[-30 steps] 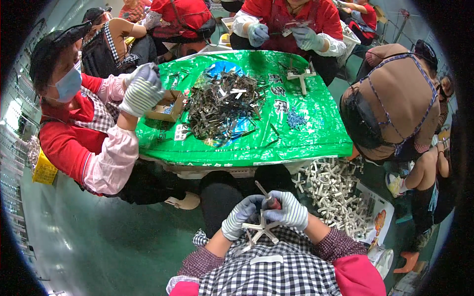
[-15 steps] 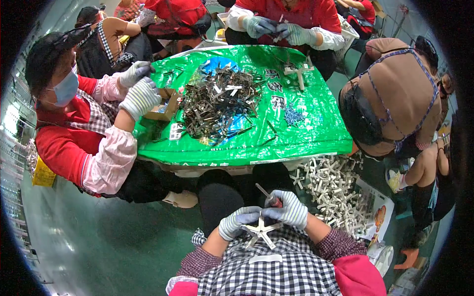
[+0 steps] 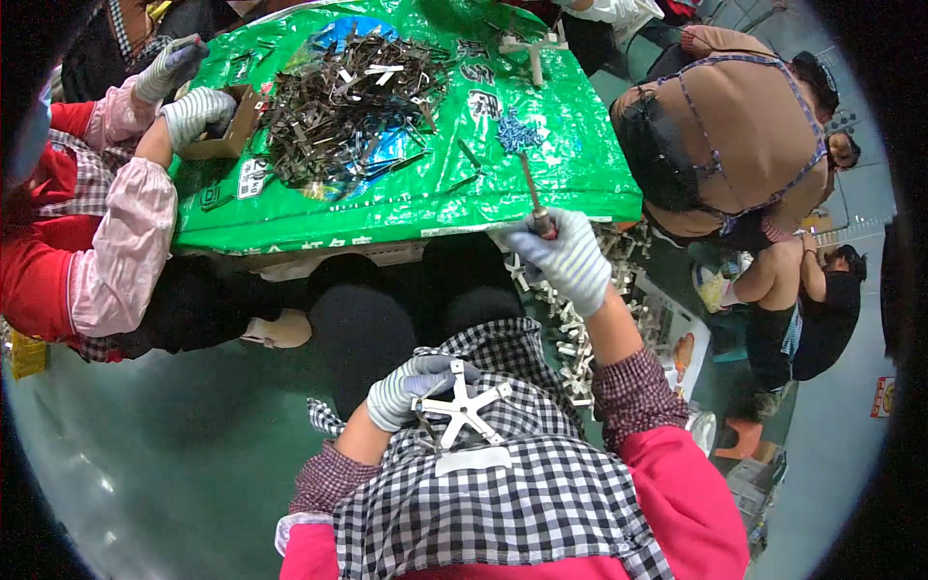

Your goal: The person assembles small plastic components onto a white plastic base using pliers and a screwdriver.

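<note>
Hands parted over the work. The right hand [image 3: 572, 261], which half a second ago is beside the left at the lap, is now extended to the near edge of the worktop [image 3: 580, 184]; its grip is wrapped around the handle of a screwdriver [image 3: 538, 211]. The tip lies at the blue heap of small parts [image 3: 520, 133], toward the right edge; whether it touches them cannot be told. The left hand [image 3: 396, 396] keeps the white five-armed piece [image 3: 462, 410] above the apron [image 3: 541, 493], its grip closed on one side. Tool and piece being apart, driving appears paused, perhaps to pick up a fastener.

Containers: a cardboard box [image 3: 220, 147] stands at the worktop's left edge, a co-worker's gloved hand [image 3: 196, 114] at its opening, hiding the contents. The dark metal strips [image 3: 333, 121] lie loose, in no container. A yellow basket [image 3: 27, 356] is partly visible; its contents are indistinct.
</note>
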The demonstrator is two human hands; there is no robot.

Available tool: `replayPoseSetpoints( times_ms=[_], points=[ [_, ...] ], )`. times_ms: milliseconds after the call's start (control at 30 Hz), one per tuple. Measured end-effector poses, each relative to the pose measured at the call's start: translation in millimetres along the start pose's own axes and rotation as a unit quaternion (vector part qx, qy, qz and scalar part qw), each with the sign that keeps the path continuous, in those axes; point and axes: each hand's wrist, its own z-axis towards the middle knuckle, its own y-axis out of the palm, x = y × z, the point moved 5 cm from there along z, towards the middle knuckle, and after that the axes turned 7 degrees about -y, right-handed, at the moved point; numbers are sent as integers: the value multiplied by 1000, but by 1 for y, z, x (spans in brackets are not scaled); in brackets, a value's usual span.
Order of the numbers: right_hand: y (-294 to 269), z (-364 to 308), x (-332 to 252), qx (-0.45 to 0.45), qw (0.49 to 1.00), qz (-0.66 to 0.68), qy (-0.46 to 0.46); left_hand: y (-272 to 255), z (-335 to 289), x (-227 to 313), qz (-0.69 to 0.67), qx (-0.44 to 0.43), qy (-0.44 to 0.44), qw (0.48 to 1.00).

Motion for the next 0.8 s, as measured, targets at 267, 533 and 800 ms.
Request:
replayPoseSetpoints(
  times_ms=[267, 533, 800],
  points=[
    [-1, 70, 1, 70, 925, -374, 7, -4, -2, 23, -174, 38, 125, 976],
    [14, 90, -16, 26, 894, -437, 92, -32, 20, 7, -47, 76, 66, 994],
    [11, 85, -6, 4, 883, -467, 44, -11, 16, -6, -92, 102, 59, 989]
  ],
)
